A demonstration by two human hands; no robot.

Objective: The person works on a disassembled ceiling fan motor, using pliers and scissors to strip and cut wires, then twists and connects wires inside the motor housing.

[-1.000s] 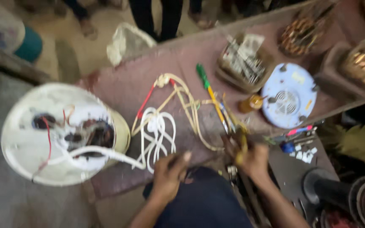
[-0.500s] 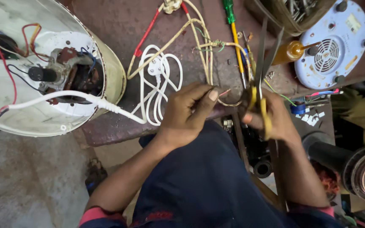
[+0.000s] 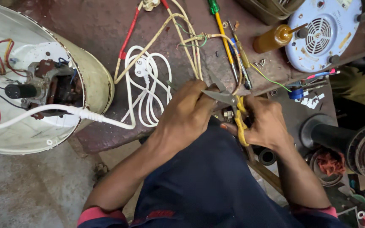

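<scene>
A reddish-brown worktop [image 3: 85, 25] fills the upper half of the frame, seen from above your lap. At the far left a large round white appliance housing [image 3: 43, 131] lies open, its motor and red and black wires exposed. A round pale blue vented cover [image 3: 322, 33] sits at the upper right, with a small amber bottle [image 3: 271, 38] just left of it. A coiled white power cord [image 3: 146, 84] with its plug lies in the upper middle, running back to the housing. Cream-coloured wires [image 3: 182, 38] trail down from the top edge toward your hands, beside a green-handled screwdriver [image 3: 222, 29]. In the centre, your left hand [image 3: 186, 114] is curled closed, pinching a thin wire you cannot see clearly. Just right of it, your right hand [image 3: 267, 124] grips yellow-handled scissors [image 3: 231, 103], whose blades are parted and point up and left, touching your left fingertips.
</scene>
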